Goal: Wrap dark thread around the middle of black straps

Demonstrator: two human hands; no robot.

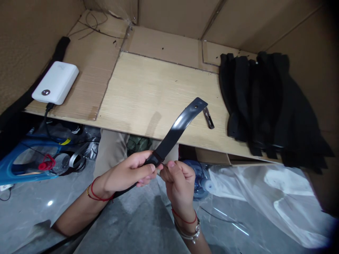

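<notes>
My left hand (pixel 132 173) is closed around a black strap (pixel 174 132), just below a dark band that wraps across it. The strap's glossy upper end, with a small round hole or rivet near its tip, curves up over the table edge. Its lower part trails down past my left wrist. Beside the band, my right hand (pixel 180 180) is closed in a pinch on a thin dark strand; its far end is hidden by the fingers. Close to the strap's tip, a nail clipper (pixel 208 118) lies on the wooden tabletop (pixel 148 91).
Black strips (pixel 254 102) are heaped at the table's right. A white power bank (pixel 56 83) with a cable sits at the left. Below are a blue plastic stool (pixel 18 173), a water jug (pixel 200 181) and white plastic sheeting (pixel 267 197). Cardboard walls (pixel 169 16) enclose the table.
</notes>
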